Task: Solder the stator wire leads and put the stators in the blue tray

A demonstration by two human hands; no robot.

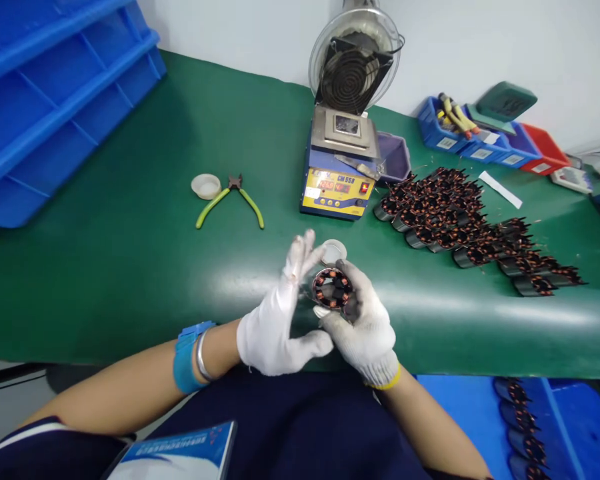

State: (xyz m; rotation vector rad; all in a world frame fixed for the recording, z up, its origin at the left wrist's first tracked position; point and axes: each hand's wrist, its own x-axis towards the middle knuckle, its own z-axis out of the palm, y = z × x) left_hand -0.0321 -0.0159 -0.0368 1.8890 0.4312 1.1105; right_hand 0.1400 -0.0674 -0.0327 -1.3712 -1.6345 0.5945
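One stator [347, 283], its coils wound, is clamped in the fingers of the right hand [367, 323]; the left hand's [275, 327] fingers are extended, thumb apart. Remaining work is indeterminable. The blue tray [455, 403] holds apparently four stators; the stator cluster [445, 210] on the desk [130, 287] is uncountable. Diagonal cutters [235, 182]: one; white dishes [205, 187]: two.

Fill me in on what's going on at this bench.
A person's gloved right hand holds a round part with copper windings above the green bench. The gloved left hand is beside it, fingers spread. Many similar parts stand grouped to the right, past a yellow-and-blue machine; green-handled pliers lie to the left.
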